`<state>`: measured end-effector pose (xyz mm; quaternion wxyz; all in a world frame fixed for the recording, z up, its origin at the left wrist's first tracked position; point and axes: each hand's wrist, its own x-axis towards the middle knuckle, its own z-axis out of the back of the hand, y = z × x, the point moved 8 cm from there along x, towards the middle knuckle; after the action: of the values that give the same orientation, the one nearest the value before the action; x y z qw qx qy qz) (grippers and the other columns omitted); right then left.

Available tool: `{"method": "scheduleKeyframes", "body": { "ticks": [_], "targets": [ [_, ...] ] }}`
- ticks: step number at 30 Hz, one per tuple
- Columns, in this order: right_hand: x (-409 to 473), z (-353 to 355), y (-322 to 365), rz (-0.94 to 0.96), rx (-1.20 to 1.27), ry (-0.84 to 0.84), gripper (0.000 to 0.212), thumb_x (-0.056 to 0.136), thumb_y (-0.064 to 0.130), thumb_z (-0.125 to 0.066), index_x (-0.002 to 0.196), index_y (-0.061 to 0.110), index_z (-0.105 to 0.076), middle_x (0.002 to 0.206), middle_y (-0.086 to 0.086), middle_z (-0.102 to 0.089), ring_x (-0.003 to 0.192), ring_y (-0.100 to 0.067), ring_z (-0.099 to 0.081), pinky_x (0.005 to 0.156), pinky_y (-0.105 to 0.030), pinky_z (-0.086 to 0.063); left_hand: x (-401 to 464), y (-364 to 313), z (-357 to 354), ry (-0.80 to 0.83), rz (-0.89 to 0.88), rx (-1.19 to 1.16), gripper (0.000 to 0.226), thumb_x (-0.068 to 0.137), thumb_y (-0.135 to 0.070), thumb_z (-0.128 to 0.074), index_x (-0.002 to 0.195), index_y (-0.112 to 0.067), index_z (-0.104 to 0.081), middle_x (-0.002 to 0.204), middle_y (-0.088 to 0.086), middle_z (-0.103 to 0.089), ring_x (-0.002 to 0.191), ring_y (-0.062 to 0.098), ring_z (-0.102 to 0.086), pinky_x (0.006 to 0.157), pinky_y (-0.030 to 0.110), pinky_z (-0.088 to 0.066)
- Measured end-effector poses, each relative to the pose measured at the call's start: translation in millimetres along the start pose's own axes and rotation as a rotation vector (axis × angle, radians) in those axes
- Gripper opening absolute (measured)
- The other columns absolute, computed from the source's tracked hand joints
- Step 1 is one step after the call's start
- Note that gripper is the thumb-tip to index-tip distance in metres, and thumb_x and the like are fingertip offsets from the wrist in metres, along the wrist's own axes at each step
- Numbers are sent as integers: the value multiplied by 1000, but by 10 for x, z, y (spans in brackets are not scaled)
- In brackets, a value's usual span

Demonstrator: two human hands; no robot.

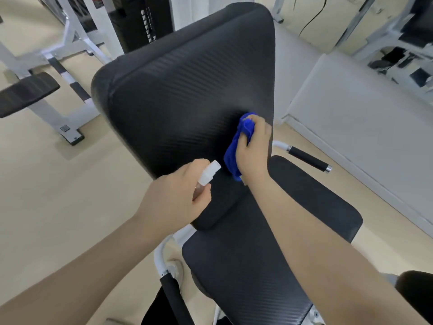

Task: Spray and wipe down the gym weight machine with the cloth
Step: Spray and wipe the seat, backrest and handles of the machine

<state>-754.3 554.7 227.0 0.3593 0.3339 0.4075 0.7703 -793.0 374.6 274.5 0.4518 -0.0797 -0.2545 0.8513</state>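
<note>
The weight machine's black padded backrest [182, 90] fills the middle of the view, with its black seat pad [253, 261] below. My right hand [254, 151] grips a bunched blue cloth [234, 151] and presses it against the lower right of the backrest. My left hand [175, 195] holds a small clear spray bottle with a white nozzle [209, 172], its nozzle pointing up toward the backrest and the cloth. Most of the bottle's body is hidden in my fist.
A black-gripped handle [309, 159] juts out on the right of the seat, another [173, 299] at the lower left. A white-framed bench [30, 92] stands on the beige floor at left. A black weight stack [140, 19] stands behind, a white wall [365, 118] at right.
</note>
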Motion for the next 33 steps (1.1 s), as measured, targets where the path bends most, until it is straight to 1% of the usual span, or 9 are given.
{"method": "scheduleKeyframes", "body": {
  "ticks": [4,6,13,15,20,23,26,28,33],
  "targets": [
    [-446,-142,-748,-368,-199,126,32,90,-1,-38,120,5,-44,122,-19,-39,97,-37,-51,83,-33,-37,-123,54,137,-114,-73,38,27,80,-30,-48,107,-26,-43,63,-13,-48,47,18,-51,38,22,-36],
    [-440,-125,-705,-403,-216,135,30,90,-1,-38,119,5,-43,122,-19,-39,95,-37,-51,83,-36,-39,-142,70,202,-166,-118,110,29,78,-31,-40,106,-25,-42,72,-4,-57,45,23,-53,36,30,-44],
    [-92,-109,1133,207,106,27,26,85,0,-43,108,4,-54,113,-14,-49,92,10,-40,82,-6,-32,-141,96,850,-405,-188,170,37,72,6,-62,100,-16,-50,142,14,-30,58,14,-38,40,29,-39],
    [-84,-158,1234,237,102,5,25,84,2,-45,107,4,-56,114,-14,-51,94,13,-38,82,-3,-32,-79,124,932,-406,-206,164,39,72,7,-64,100,-16,-49,147,24,-26,54,14,-35,38,30,-38],
    [-712,-274,220,-158,-108,41,34,87,-4,-42,119,7,-51,121,-15,-42,95,-25,-51,83,-24,-39,-110,294,876,-314,-276,79,39,74,-10,-73,101,-17,-45,148,28,-21,65,19,-53,38,30,-40],
    [-828,-312,119,-352,-155,47,30,90,-2,-38,118,6,-47,122,-17,-41,82,-19,-46,76,-22,-33,-146,474,813,-254,-320,-69,48,71,-13,-77,102,-15,-41,152,8,-9,71,5,-48,39,30,-42],
    [-537,-254,864,-126,-35,-48,26,90,-1,-39,112,7,-50,117,-16,-45,78,1,-44,68,-12,-31,-109,645,840,-250,-342,-160,35,77,-13,-63,102,-14,-39,154,-11,-4,61,7,-44,39,36,-41],
    [-390,-249,1428,49,48,-107,24,89,-1,-44,110,8,-51,114,-14,-49,86,4,-43,75,-5,-34,-71,717,856,-261,-350,-144,29,79,-15,-56,101,-15,-37,154,-9,-6,56,9,-43,38,37,-41],
    [-446,-296,1748,156,172,-203,27,85,-1,-47,93,25,-46,99,-1,-47,93,-20,-47,84,-21,-40,-31,703,848,-307,-402,-114,22,84,-25,-48,99,-14,-37,148,0,-15,58,30,-58,38,33,-41]
  ]
}}
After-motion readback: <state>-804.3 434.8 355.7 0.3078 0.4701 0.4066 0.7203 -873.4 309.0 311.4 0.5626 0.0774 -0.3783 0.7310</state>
